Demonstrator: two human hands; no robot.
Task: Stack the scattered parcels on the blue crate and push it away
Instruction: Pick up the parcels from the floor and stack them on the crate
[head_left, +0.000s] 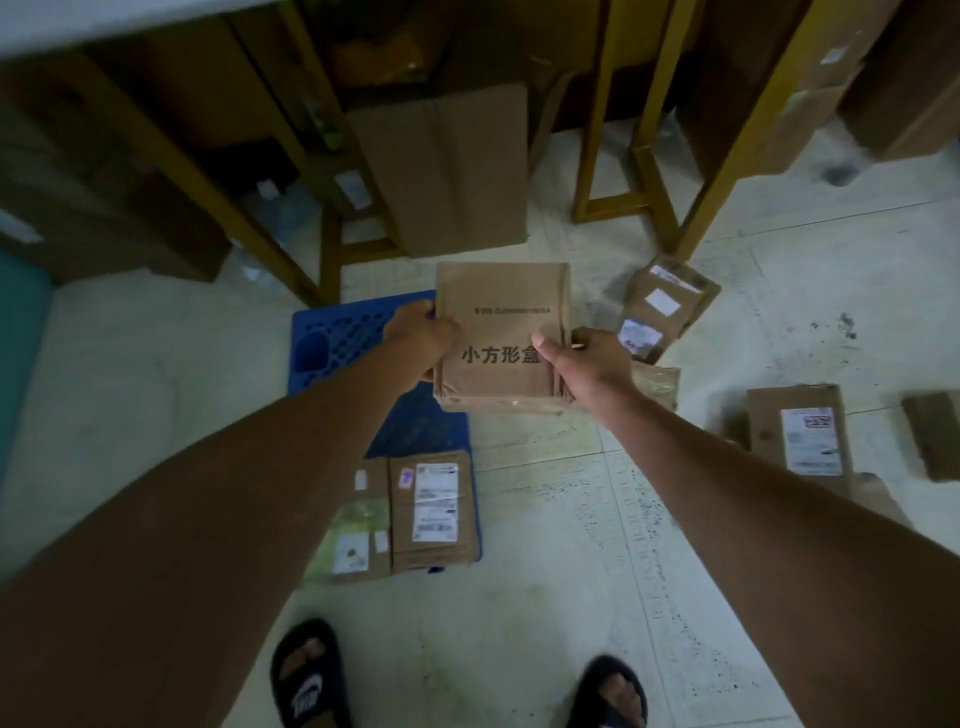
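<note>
Both hands, left hand (423, 332) and right hand (587, 358), fingers clasping brown parcel (501, 332), seemingly above blue crate (337, 338).

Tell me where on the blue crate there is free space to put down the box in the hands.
The far half of the blue crate is bare, between the held box and the yellow table legs. The near end is crowded: two labelled parcels cover it.

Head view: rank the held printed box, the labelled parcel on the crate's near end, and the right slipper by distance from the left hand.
1. Printed box, gripped by the left hand.
2. Labelled parcel, below it on the blue crate.
3. Right slipper, bottom edge.
</note>
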